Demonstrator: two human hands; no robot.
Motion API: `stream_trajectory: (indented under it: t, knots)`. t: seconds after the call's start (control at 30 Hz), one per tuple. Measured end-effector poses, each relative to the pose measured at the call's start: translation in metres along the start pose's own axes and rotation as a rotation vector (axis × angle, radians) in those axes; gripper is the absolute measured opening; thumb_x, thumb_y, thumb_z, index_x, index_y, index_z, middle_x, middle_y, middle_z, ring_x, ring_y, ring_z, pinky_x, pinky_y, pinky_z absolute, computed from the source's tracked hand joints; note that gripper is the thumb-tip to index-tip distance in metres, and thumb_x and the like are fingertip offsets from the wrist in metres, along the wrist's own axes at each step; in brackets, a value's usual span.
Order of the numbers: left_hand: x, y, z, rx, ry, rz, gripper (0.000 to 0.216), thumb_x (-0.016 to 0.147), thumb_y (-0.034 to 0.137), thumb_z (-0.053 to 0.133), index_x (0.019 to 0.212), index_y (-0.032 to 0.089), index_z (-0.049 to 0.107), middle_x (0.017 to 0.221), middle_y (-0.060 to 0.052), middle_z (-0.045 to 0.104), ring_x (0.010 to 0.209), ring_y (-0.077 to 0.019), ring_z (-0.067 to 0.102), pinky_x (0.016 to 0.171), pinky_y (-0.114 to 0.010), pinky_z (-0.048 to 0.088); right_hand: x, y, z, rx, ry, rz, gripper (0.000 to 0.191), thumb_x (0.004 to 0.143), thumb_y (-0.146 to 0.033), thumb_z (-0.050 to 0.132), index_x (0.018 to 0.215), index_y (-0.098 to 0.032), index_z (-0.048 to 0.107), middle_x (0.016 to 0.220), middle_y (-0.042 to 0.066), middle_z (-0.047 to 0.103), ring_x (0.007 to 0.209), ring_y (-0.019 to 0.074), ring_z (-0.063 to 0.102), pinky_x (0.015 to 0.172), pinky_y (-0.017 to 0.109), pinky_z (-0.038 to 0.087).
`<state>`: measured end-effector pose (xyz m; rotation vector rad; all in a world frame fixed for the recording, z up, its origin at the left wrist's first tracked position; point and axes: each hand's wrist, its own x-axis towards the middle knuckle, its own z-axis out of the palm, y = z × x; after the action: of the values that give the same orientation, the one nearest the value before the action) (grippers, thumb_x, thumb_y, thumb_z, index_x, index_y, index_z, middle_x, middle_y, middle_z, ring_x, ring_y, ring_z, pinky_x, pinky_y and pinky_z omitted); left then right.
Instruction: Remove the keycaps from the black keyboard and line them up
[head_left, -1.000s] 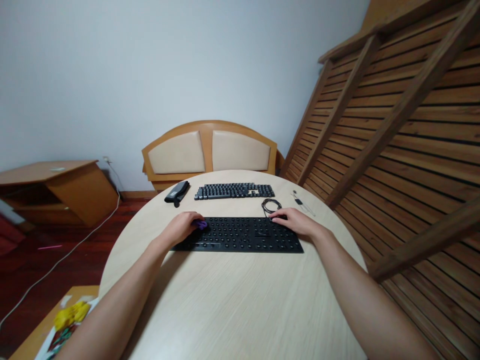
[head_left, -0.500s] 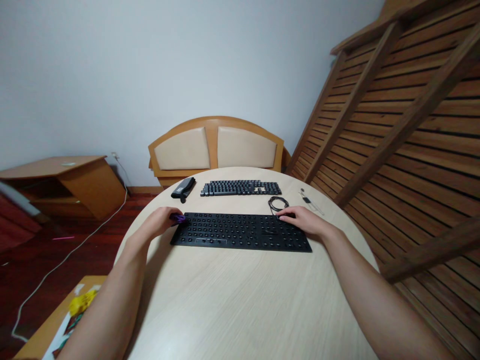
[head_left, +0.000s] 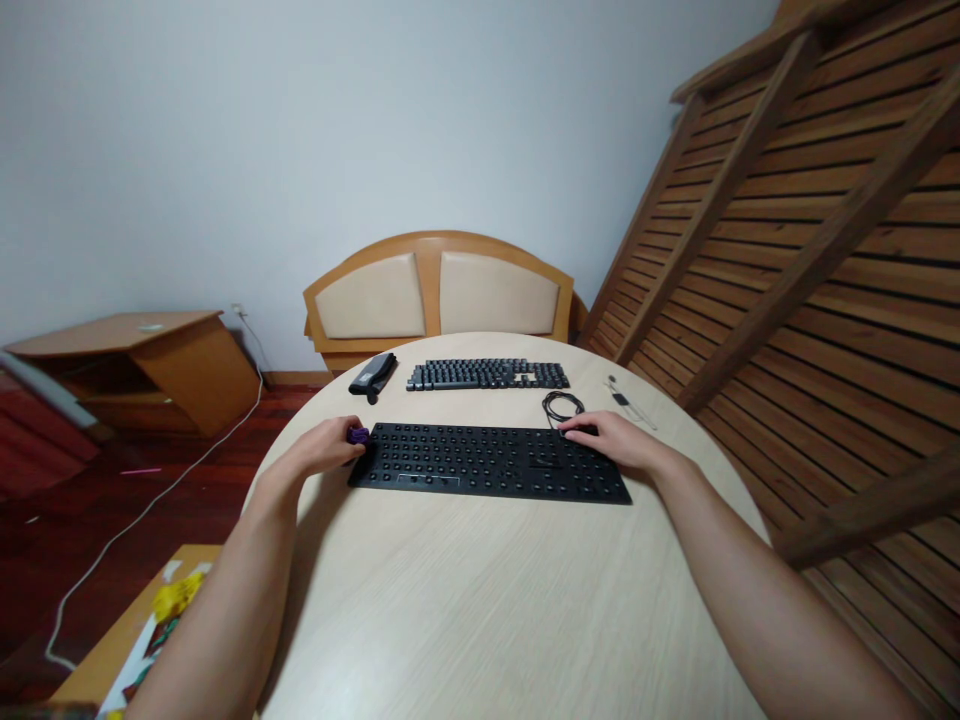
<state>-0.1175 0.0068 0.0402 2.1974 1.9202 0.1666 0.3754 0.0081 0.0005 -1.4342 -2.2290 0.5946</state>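
Observation:
A black keyboard base with its keycaps off lies flat on the round table, its rows of switches showing. At its upper left corner my left hand is closed on a small bunched purple cloth. The cloth sits beside the corner; whether it touches the base I cannot tell. My right hand grips the base's far edge towards the right, thumb and fingers over the upper keys area. The coiled black cable lies just behind that hand.
Behind the base lies a block of dark keycaps set out in rows. A dark pouch is at the back left, a thin wire tool at the right. Wooden slats lean close on the right, and a low stool stands lower left.
The whole view has shifted slightly. My left hand has drawn a little left off the base's corner, and the purple cloth looks more bunched. My right hand stays on the base.

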Motion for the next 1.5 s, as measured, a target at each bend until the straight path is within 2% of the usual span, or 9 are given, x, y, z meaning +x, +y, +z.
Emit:
stream_trajectory:
  t: [0.2,0.37,0.6,0.9,1.13,1.3,1.5]
  knots:
    - [-0.005,0.007,-0.001,-0.122,-0.144,0.021,0.022,0.063,0.027,0.052,0.082,0.018,0.059,0.069,-0.002,0.064,0.064,-0.0198,0.063,0.058,-0.027,0.044,-0.001,-0.003,0.000,-0.003,0.003,0.007,0.036,0.088,-0.046,0.058,0.112,-0.024,0.074,0.117,0.006,0.072,0.108,0.0292,0.065,0.097,0.038,0.047]
    - [-0.004,0.007,-0.002,-0.051,-0.041,0.075,0.027,0.064,0.029,0.051,0.086,0.017,0.063,0.078,-0.003,0.066,0.073,-0.0211,0.062,0.065,-0.028,0.044,0.000,-0.003,0.000,-0.006,-0.004,0.007,0.037,0.088,-0.045,0.057,0.113,-0.023,0.074,0.118,0.006,0.072,0.110,0.0290,0.065,0.098,0.038,0.046]
    - [-0.005,0.016,-0.003,-0.065,-0.009,0.156,0.030,0.065,0.029,0.053,0.090,0.018,0.067,0.080,-0.002,0.067,0.075,-0.0211,0.060,0.069,-0.028,0.044,0.001,0.001,0.001,0.002,-0.005,0.002,0.037,0.087,-0.046,0.058,0.112,-0.024,0.074,0.118,0.005,0.072,0.109,0.0291,0.065,0.098,0.038,0.047]
    - [-0.008,0.037,0.002,-0.048,-0.030,0.228,0.028,0.070,0.024,0.054,0.094,0.019,0.068,0.079,-0.003,0.069,0.073,-0.0214,0.062,0.063,-0.026,0.042,0.001,0.000,0.001,-0.002,0.003,-0.006,0.037,0.088,-0.046,0.058,0.113,-0.024,0.074,0.118,0.005,0.072,0.109,0.0289,0.065,0.098,0.038,0.047]
    - [-0.005,0.050,0.015,0.009,0.041,0.357,0.028,0.076,0.024,0.054,0.100,0.019,0.067,0.094,-0.006,0.071,0.082,-0.0223,0.063,0.073,-0.028,0.045,0.001,0.003,0.002,-0.009,-0.002,-0.008,0.036,0.088,-0.045,0.057,0.113,-0.024,0.073,0.118,0.005,0.072,0.109,0.0282,0.065,0.098,0.038,0.047]
    - [-0.004,0.066,0.026,0.030,0.048,0.445,0.030,0.078,0.022,0.055,0.106,0.021,0.065,0.101,-0.006,0.072,0.091,-0.0224,0.065,0.080,-0.029,0.046,0.001,0.003,0.002,-0.020,0.006,-0.016,0.036,0.089,-0.045,0.057,0.113,-0.023,0.073,0.117,0.005,0.072,0.107,0.0282,0.065,0.096,0.038,0.047]
    - [-0.004,0.084,0.040,0.074,0.122,0.489,0.031,0.080,0.017,0.055,0.110,0.022,0.064,0.109,-0.006,0.071,0.099,-0.0232,0.066,0.086,-0.031,0.049,0.001,0.001,0.002,-0.028,-0.001,-0.015,0.037,0.089,-0.045,0.057,0.113,-0.023,0.073,0.117,0.005,0.072,0.108,0.0276,0.066,0.096,0.036,0.047]
